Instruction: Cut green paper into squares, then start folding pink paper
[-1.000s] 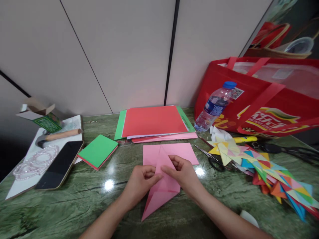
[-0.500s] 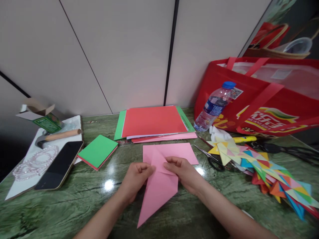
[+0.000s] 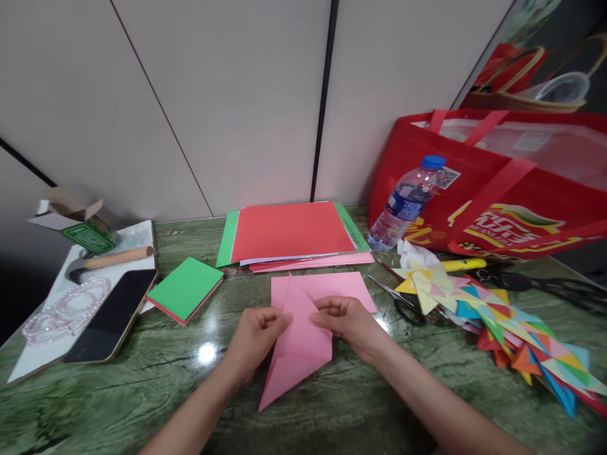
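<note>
A folded piece of pink paper point(image 3: 303, 341) is held between my two hands above the green stone-patterned table. Its upper tip points away from me and a long lower corner points toward me. My left hand point(image 3: 258, 338) pinches its left edge between thumb and fingers. On the opposite edge, my right hand point(image 3: 346, 325) has a similar pinch, with the thumb on top. Just behind lies a flat pink sheet point(image 3: 351, 287), partly covered by the folded paper. Some of my fingertips are hidden behind the paper.
Coloured sheets point(image 3: 294, 230) are stacked by the wall, with green square paper point(image 3: 187, 287) to their left. Further left lies a phone point(image 3: 114, 316). On the right are scissors point(image 3: 403, 303), a water bottle point(image 3: 403, 202), a folded-paper chain point(image 3: 516, 328) and a red bag point(image 3: 484, 183).
The folded pink paper has tilted and shifted slightly, its lower corner rising and its upper tip moving a little left. Both hands keep their pinch on it.
</note>
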`<state>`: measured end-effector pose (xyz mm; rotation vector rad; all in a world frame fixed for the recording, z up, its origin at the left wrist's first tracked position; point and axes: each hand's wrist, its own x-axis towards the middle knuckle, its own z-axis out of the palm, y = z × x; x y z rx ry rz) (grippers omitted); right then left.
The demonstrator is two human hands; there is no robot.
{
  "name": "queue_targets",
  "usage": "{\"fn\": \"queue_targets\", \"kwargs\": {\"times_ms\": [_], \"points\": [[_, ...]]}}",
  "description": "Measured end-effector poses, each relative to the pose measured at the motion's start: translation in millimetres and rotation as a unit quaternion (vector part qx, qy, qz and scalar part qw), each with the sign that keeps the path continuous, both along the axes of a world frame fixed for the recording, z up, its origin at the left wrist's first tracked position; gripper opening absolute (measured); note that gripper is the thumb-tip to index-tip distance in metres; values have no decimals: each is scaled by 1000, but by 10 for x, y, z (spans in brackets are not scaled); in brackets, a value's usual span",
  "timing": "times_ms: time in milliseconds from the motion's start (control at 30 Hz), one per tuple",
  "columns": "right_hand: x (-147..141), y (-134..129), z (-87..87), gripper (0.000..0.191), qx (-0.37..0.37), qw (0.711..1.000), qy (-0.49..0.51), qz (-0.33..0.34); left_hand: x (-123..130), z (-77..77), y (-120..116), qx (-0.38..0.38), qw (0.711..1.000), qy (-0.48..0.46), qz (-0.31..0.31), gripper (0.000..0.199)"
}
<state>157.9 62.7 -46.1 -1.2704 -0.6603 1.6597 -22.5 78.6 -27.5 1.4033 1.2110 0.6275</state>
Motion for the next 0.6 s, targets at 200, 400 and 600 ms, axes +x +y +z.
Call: {"fn": "queue_targets", "kwargs": {"times_ms": [200, 400, 600], "points": [[-27, -7, 65, 29, 80, 995, 46, 41, 57, 121, -80, 71, 987, 78, -118, 38], [-33, -23, 112, 25, 114, 993, 25, 6, 116, 136, -157, 78, 979, 105, -153, 35], [-37, -25, 119, 21, 107, 994, 27, -22, 125, 142, -144, 61, 984, 98, -135, 37]]}}
